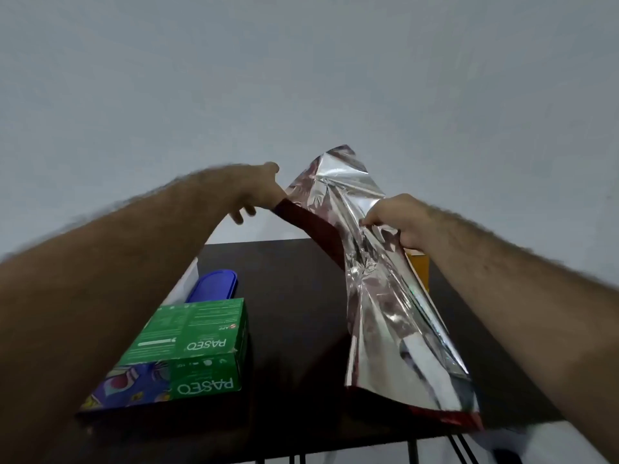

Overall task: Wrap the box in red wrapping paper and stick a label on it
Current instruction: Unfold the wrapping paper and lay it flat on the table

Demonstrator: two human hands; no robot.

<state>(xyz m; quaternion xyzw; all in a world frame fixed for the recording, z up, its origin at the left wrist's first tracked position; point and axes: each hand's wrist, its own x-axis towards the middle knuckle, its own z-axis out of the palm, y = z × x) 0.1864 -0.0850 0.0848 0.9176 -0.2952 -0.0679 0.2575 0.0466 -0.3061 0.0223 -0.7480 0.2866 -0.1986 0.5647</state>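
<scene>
A green tissue box (187, 346) printed "PASEO" lies on the dark table (294, 313) at the left front. Above the table's right half hangs a crumpled sheet of wrapping paper (378, 283), silver side toward me, with its red side showing along the left edge and bottom hem. My left hand (258, 192) holds the sheet's upper left edge, its other fingers spread loosely. My right hand (398, 219) pinches the sheet at the right, higher than the table. The paper's lower end reaches the table's front right edge.
A blue oval lid or container (214, 284) lies behind the green box near the table's left edge. A yellow-orange object (418, 266) shows behind the paper at the right. A plain pale wall fills the background. Black table legs (413, 450) show below the front edge.
</scene>
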